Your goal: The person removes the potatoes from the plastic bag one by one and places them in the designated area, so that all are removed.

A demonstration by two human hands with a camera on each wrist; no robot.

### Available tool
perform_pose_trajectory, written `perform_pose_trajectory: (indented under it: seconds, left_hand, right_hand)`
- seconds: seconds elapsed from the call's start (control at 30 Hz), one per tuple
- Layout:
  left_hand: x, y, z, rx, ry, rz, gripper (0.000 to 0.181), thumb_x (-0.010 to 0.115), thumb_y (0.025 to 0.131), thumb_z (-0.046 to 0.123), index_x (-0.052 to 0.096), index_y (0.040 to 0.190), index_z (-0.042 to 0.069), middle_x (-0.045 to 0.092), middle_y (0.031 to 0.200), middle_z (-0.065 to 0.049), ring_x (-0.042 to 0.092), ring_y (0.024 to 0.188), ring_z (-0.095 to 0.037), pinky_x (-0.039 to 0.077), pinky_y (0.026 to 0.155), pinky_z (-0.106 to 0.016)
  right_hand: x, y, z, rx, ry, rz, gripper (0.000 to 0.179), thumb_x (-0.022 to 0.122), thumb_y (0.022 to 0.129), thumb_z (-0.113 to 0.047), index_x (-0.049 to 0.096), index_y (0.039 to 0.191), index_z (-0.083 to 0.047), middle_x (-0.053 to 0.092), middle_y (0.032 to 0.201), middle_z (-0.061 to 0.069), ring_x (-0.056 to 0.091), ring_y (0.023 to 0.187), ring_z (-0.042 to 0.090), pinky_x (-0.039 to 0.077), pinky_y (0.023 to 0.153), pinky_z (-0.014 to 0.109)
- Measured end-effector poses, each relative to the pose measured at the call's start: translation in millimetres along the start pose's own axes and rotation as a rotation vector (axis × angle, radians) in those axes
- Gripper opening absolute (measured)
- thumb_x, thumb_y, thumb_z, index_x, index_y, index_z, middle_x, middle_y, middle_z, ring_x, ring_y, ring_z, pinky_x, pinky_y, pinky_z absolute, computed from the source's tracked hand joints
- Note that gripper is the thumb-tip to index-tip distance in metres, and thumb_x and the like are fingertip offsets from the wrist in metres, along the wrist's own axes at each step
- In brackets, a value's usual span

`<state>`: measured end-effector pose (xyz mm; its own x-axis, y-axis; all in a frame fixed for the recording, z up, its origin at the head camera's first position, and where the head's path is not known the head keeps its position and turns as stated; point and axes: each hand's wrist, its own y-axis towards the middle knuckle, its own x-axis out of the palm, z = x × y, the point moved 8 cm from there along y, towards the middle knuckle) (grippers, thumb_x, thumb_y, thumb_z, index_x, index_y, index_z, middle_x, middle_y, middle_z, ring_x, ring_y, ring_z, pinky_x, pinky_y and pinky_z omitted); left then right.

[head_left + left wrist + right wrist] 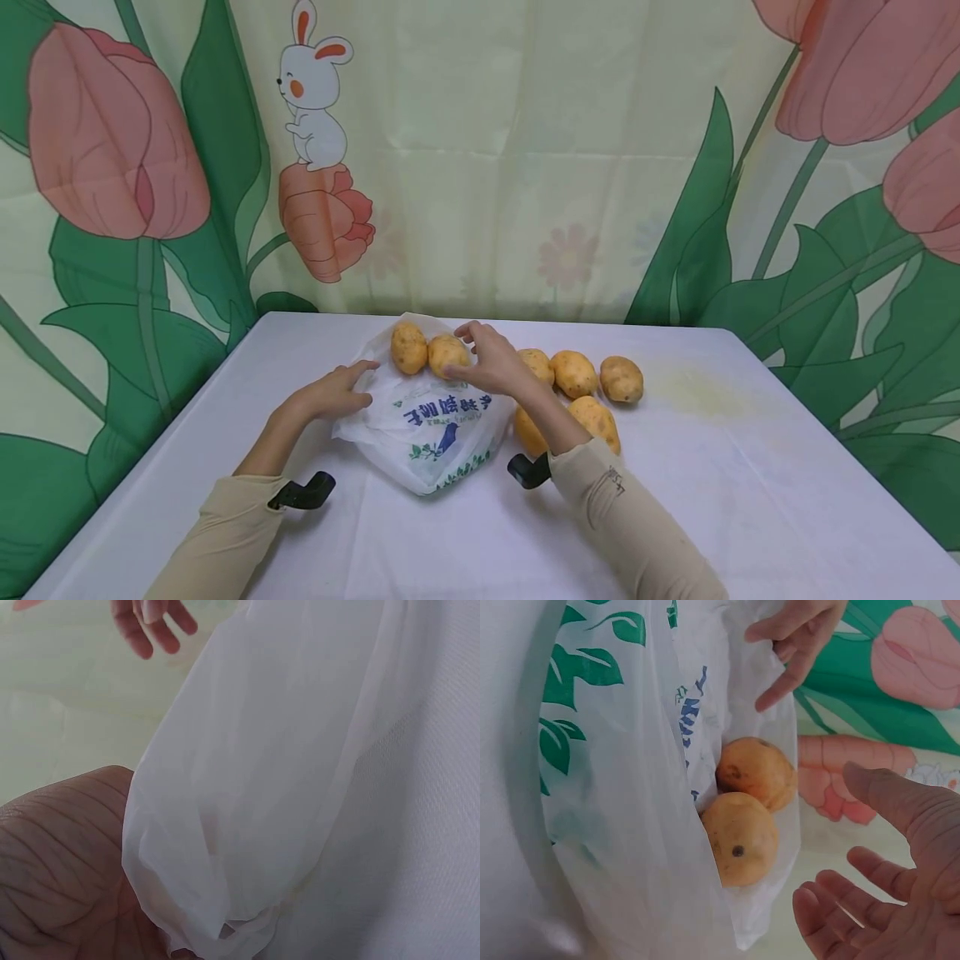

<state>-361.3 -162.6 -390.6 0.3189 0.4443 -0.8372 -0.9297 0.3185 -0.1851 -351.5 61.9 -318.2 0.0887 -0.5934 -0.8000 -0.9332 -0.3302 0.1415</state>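
Observation:
A white plastic bag [397, 433] with blue lettering and green leaves lies on the table. Two potatoes, a left one [408, 348] and a right one [447, 355], sit side by side at its far end, framed by thin plastic in the right wrist view. Fingers spread, my left hand [333, 395] is at the bag's left edge; its palm lies against the plastic in the left wrist view. My right hand [493, 362] hovers beside the right potato with thumb and fingers apart, and the right wrist view shows nothing between them.
Several loose potatoes [573, 374] lie on the white-covered table [750, 500] right of the bag, some partly hidden behind my right forearm. A printed curtain [465, 167] with tulips and a rabbit hangs behind the table's far edge.

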Motion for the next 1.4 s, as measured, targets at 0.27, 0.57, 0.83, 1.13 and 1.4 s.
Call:
perform_pose_trajectory:
  seconds: [0.27, 0.57, 0.83, 1.13, 1.4]
  left_hand:
    - [-0.7, -0.7, -0.5, 0.016, -0.009, 0.006, 0.069, 0.062, 0.094, 0.018, 0.035, 0.155, 0.001, 0.040, 0.149, -0.037, 0.046, 0.132, -0.048, 0.042, 0.106, -0.065]
    - [-1.4, -1.1, 2.1, 0.032, 0.000, 0.008, 0.072, 0.067, 0.092, 0.015, 0.035, 0.155, 0.001, 0.042, 0.147, -0.037, 0.049, 0.129, -0.046, 0.044, 0.105, -0.063]
    - [-2.3, -1.5, 1.0, 0.011, 0.008, 0.005, 0.073, 0.067, 0.092, 0.015, 0.034, 0.155, 0.002, 0.041, 0.147, -0.037, 0.048, 0.129, -0.047, 0.044, 0.104, -0.063]
    - [-0.9, -2.0, 1.4, 0.002, 0.006, 0.001, 0.072, 0.067, 0.092, 0.015, 0.035, 0.155, 0.001, 0.043, 0.145, -0.036, 0.049, 0.128, -0.046, 0.044, 0.105, -0.063]
    - [-1.6, -2.0, 2.8, 0.003, 0.012, 0.005, 0.073, 0.067, 0.092, 0.015, 0.035, 0.156, 0.002, 0.043, 0.145, -0.036, 0.049, 0.127, -0.045, 0.045, 0.105, -0.062]
  right_hand:
    - [10, 17.8, 4, 0.016, -0.035, -0.012, 0.064, 0.079, 0.090, -0.032, 0.052, 0.141, -0.006, 0.056, 0.141, 0.017, 0.053, 0.129, 0.032, 0.045, 0.109, 0.046]
    - [17, 30.6, 5, 0.028, -0.081, -0.037, 0.066, 0.079, 0.089, -0.028, 0.051, 0.144, -0.006, 0.052, 0.146, 0.016, 0.048, 0.135, 0.033, 0.041, 0.113, 0.047]
    - [24, 39.4, 8, 0.048, -0.093, -0.047, 0.065, 0.079, 0.089, -0.026, 0.051, 0.144, -0.005, 0.051, 0.145, 0.017, 0.045, 0.134, 0.035, 0.040, 0.113, 0.046]
    - [31, 46.2, 14, 0.081, -0.107, -0.072, 0.068, 0.080, 0.088, -0.026, 0.050, 0.146, -0.007, 0.050, 0.147, 0.015, 0.043, 0.133, 0.033, 0.040, 0.112, 0.047]
    - [35, 47.7, 18, 0.081, -0.185, -0.071, 0.068, 0.081, 0.086, -0.025, 0.052, 0.145, -0.008, 0.051, 0.143, 0.013, 0.043, 0.127, 0.033, 0.044, 0.105, 0.046]
